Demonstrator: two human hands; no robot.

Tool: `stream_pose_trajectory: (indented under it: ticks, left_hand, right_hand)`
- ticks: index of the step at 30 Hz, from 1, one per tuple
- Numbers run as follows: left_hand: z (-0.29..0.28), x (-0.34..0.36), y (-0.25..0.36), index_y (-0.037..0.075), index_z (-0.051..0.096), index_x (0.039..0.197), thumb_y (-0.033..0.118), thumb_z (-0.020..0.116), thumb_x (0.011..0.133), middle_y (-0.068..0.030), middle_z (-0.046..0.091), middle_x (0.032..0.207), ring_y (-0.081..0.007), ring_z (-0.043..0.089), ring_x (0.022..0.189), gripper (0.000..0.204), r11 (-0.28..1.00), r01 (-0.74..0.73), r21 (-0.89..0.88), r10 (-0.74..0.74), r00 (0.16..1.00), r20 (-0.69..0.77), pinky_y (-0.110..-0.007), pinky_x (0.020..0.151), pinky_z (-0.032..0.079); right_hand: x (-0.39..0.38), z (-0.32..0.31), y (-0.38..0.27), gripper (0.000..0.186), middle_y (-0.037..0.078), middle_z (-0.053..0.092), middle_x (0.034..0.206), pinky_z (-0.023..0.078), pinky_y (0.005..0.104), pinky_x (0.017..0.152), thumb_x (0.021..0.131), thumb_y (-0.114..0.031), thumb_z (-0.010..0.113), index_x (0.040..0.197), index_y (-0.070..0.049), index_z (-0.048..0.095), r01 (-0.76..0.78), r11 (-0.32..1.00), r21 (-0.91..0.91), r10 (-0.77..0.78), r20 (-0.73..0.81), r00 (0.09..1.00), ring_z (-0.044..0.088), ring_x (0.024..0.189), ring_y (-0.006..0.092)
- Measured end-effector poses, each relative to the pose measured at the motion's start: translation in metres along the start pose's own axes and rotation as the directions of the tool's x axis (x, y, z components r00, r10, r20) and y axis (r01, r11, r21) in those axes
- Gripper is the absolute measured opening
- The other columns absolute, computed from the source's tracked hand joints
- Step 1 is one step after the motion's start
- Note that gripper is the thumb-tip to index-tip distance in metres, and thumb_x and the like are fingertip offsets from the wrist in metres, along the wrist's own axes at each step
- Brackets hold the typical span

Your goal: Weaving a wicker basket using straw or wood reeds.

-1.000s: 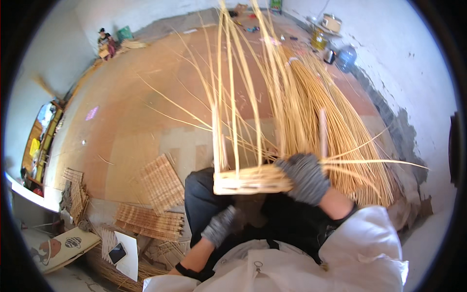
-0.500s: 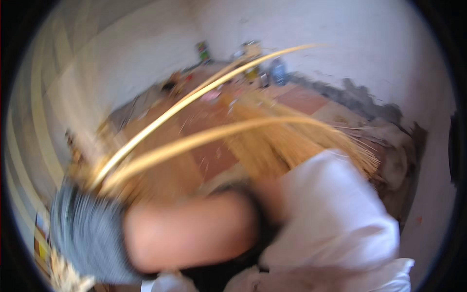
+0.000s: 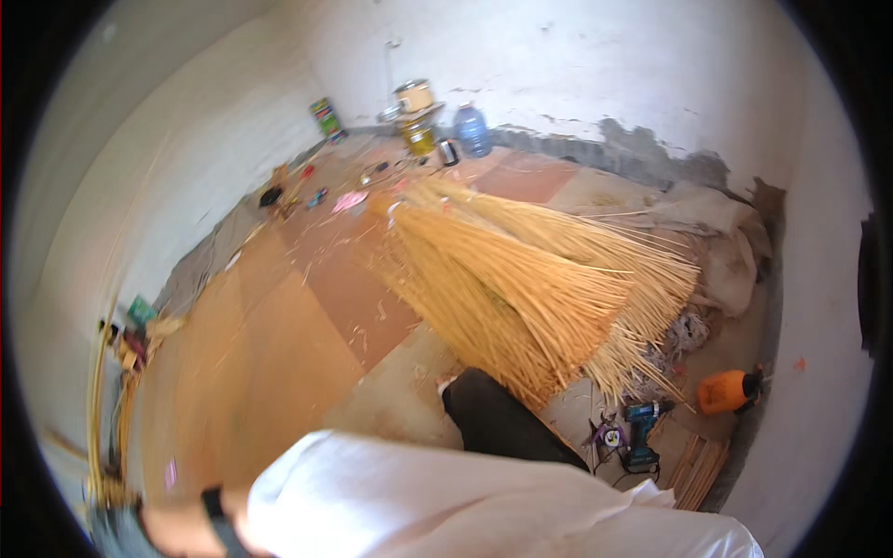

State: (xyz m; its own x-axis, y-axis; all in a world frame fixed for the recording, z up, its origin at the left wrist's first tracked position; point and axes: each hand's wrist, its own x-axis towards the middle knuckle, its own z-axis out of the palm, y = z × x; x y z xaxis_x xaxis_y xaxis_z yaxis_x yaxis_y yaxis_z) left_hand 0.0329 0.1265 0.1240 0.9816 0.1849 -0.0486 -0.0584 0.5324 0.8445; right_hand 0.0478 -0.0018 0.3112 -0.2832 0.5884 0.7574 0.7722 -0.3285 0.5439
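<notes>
Grey-gloved right hand [image 3: 119, 533] beside tan wicker [image 3: 112, 490].
Its fingers are hidden, so whether they clasp the wicker cannot be told; the wicker sits just above the hand, long strips [image 3: 96, 400] rising from it. Right of the hand come a black band [image 3: 221, 523] on the forearm, then a white sleeve [image 3: 372, 493]. Farther right, past a dark trouser leg [image 3: 498, 418], cane bundles [image 3: 521, 288] fan over the floor [image 3: 270, 344]; a drill [image 3: 642, 432] and orange bottle [image 3: 724, 393] are farthest out.
</notes>
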Motion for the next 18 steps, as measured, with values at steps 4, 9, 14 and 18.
stream_pose_trajectory:
  ticks: [4, 9, 14, 18]
  left_hand:
    - [-0.064, 0.004, 0.045, 0.001, 0.04, 0.119, 0.045, 0.044, 0.082, -0.0162, 0.043, 0.122, -0.0331, 0.041, 0.111, 0.058, 0.96, -0.224, -0.17, 0.228, 0.974, -0.001, -0.045, 0.097, 0.03]
    - [-0.057, 0.054, -0.014, 0.003, 0.047, 0.111, 0.039, 0.049, 0.081, -0.0129, 0.052, 0.109, -0.0297, 0.049, 0.101, 0.047, 0.967, -0.135, -0.214, 0.191, 0.945, 0.267, -0.044, 0.09, 0.038]
    - [0.049, 0.046, -0.123, 0.014, 0.045, 0.062, 0.032, 0.055, 0.083, 0.0002, 0.045, 0.054, -0.014, 0.045, 0.05, 0.029, 0.933, 0.357, 0.036, -0.349, 0.882, 0.316, -0.029, 0.046, 0.041]
    - [0.077, 0.043, -0.178, 0.015, 0.045, 0.059, 0.032, 0.06, 0.08, 0.001, 0.043, 0.049, -0.014, 0.041, 0.041, 0.031, 0.816, 0.558, 0.153, -0.579, 0.788, 0.211, -0.028, 0.041, 0.037]
  right_hand:
    - [-0.084, -0.099, -0.012, 0.07, 0.016, 0.059, 0.083, 0.045, 0.0422, 0.073, 0.042, -0.036, 0.078, 0.098, -0.002, 0.053, -0.463, 0.835, 0.297, 0.504, -0.077, 0.86, 0.056, 0.081, 0.0315]
    - [-0.254, -0.182, -0.013, 0.052, 0.006, 0.055, 0.104, 0.043, 0.0286, 0.078, 0.087, -0.034, 0.046, 0.129, -0.006, 0.034, -0.768, 0.125, 0.627, 0.861, 0.316, 0.399, 0.053, 0.089, 0.0133]
    - [-0.32, -0.259, -0.062, 0.053, 0.009, 0.056, 0.105, 0.042, 0.0304, 0.085, 0.085, -0.041, 0.047, 0.124, -0.004, 0.04, -0.716, -0.402, 0.571, 0.908, 0.348, -0.233, 0.053, 0.096, 0.0184]
    - [-0.34, -0.279, -0.085, 0.059, 0.009, 0.059, 0.09, 0.046, 0.0259, 0.075, 0.081, -0.044, 0.052, 0.115, 0.003, 0.047, -0.509, -0.668, 0.542, 0.705, 0.242, -0.667, 0.057, 0.08, 0.0158]
